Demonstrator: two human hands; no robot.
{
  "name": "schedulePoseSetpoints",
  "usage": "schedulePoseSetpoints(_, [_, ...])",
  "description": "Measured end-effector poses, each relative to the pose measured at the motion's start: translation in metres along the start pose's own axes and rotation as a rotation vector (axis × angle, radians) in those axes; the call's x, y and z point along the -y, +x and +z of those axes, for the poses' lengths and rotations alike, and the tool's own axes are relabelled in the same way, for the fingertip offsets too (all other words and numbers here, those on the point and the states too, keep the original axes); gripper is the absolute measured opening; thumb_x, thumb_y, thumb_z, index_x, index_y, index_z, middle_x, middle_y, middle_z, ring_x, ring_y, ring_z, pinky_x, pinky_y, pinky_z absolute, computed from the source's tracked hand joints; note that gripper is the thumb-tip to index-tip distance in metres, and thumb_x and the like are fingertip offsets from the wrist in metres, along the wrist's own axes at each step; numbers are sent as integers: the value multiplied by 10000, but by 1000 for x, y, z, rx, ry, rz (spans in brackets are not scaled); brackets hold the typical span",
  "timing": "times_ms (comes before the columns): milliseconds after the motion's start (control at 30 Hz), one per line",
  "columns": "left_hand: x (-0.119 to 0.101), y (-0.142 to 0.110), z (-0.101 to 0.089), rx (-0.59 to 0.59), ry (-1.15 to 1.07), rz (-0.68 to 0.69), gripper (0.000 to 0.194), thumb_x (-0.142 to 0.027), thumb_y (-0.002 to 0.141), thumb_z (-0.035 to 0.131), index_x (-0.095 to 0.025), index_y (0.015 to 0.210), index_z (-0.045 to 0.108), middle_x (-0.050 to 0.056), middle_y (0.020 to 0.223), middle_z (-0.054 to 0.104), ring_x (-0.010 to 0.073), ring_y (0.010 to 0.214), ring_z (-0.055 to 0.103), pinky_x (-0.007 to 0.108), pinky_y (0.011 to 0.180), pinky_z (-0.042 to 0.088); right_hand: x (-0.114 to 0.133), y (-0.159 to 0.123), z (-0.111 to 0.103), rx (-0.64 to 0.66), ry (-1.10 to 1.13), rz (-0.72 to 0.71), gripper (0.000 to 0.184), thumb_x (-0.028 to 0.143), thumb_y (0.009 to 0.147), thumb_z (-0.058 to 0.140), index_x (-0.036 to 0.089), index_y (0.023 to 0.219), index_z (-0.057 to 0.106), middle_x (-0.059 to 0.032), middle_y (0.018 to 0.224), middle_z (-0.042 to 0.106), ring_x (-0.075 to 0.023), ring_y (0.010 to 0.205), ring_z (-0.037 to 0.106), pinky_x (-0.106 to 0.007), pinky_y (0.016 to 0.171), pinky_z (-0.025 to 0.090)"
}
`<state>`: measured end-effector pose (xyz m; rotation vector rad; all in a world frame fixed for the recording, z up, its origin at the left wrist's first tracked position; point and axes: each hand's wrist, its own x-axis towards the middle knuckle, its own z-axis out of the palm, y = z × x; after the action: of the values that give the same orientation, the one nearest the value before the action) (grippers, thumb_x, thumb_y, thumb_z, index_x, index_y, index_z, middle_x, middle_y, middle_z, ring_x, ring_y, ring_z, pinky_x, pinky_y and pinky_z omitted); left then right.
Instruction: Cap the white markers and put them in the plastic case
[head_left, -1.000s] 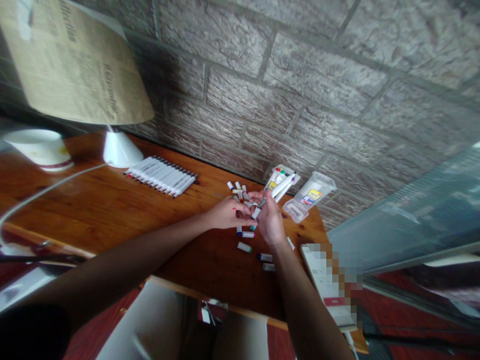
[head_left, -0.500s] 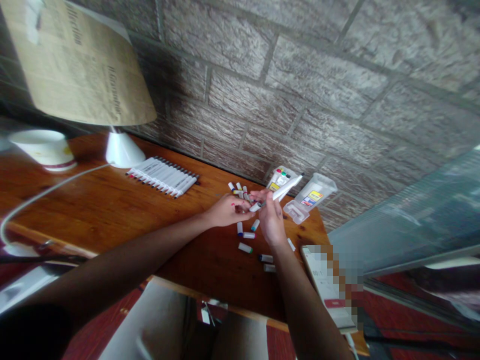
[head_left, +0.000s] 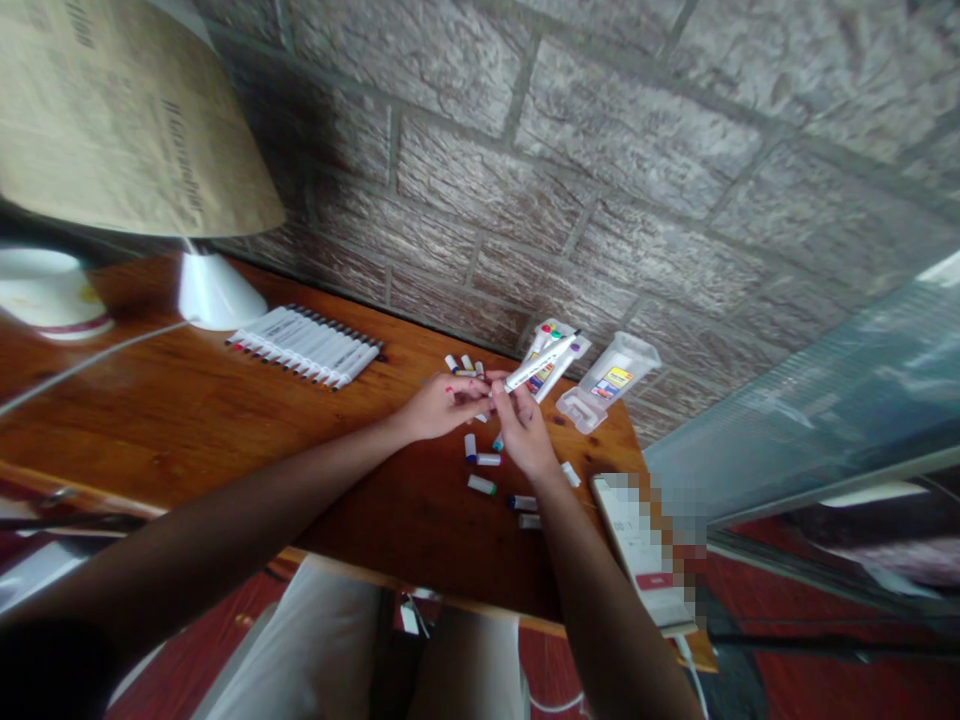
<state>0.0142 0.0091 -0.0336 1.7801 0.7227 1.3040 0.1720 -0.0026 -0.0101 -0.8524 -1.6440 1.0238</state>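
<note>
In the head view my right hand [head_left: 525,435] grips a white marker [head_left: 544,362], slanted up and to the right with a dark far end. My left hand [head_left: 439,407], red marks on its skin, has its fingertips pinched at the marker's lower end. A cap seems to be between them, mostly hidden by the fingers. Loose white caps with coloured ends lie around my hands, among them a green-ended cap [head_left: 481,485] and a blue-ended cap [head_left: 470,448]. Behind the held marker stands a clear case [head_left: 534,345] with several colour-tipped markers.
An open clear plastic case [head_left: 624,362] stands near the wall. A row of white markers [head_left: 307,345] lies left, beside a lamp [head_left: 214,290] and a paper cup [head_left: 49,295]. A phone [head_left: 622,515] lies at the wooden table's [head_left: 420,520] right edge.
My left fingers and the lower end of the marker have come together, and the cap seen between my hands is now mostly hidden. The camera view has shifted slightly.
</note>
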Motion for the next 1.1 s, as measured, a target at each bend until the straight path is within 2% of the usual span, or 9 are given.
schedulePoseSetpoints(133, [-1,-1,2,10,10,14,309,-419,887,667,-118,860,733,88,860,769,169,764,699,262,740,538,-3,-1,-1,-21,-70,-2,393,550,955,473,235,1119,641,-61,1065,707,-198,952,669,-323,835,555])
schedulePoseSetpoints(267, [1,-2,2,-33,160,23,343,-402,892,654,-123,695,690,38,684,710,120,616,614,214,597,461,-7,0,-4,-35,-195,-57,354,515,976,475,208,955,648,-50,921,714,-192,873,664,-310,820,528])
schedulePoseSetpoints(367, [-1,-2,1,-66,216,20,421,-404,898,645,-132,577,610,-1,556,608,92,544,526,201,541,402,-9,0,-8,-89,-301,-60,362,523,973,477,204,873,616,-36,800,694,-185,754,648,-302,727,506])
schedulePoseSetpoints(433, [-3,-1,-1,-80,175,15,384,-413,896,650,-131,637,635,-4,590,614,89,560,528,200,552,407,-9,0,-9,-96,-314,-14,379,551,966,471,210,848,589,-13,692,655,-169,619,606,-287,609,474])
schedulePoseSetpoints(567, [-11,1,-5,-154,-8,-49,372,-491,869,679,-138,985,677,-9,678,644,97,573,569,210,556,436,-7,-1,-8,-11,-255,38,394,586,949,484,219,846,586,19,605,602,-136,463,509,-265,477,404])
schedulePoseSetpoints(667, [-15,3,-7,-164,-150,-110,536,-560,841,688,-132,1160,631,-50,579,575,92,504,526,210,510,403,-5,-3,-7,59,-289,-25,372,551,940,532,215,818,634,8,631,615,-143,519,532,-269,520,417])
schedulePoseSetpoints(767, [-17,5,-8,-185,-204,-145,538,-603,805,703,-119,1036,662,-67,513,521,70,453,455,210,491,362,-3,-3,-6,112,-373,-113,344,503,937,566,212,805,692,6,638,596,-160,603,537,-280,600,421])
schedulePoseSetpoints(967, [-16,6,-8,-174,-227,-194,490,-603,759,743,-125,841,676,-87,452,443,50,425,359,212,470,287,0,-4,-4,86,-321,-129,318,446,997,478,216,1094,676,-6,830,645,-170,751,569,-280,732,433])
schedulePoseSetpoints(1100, [-17,5,-8,-131,-255,-214,507,-600,726,771,-117,856,692,-85,473,442,48,436,348,219,464,254,-2,-5,-4,50,-297,-97,335,469,1012,434,220,995,657,8,763,599,-161,696,534,-278,698,419])
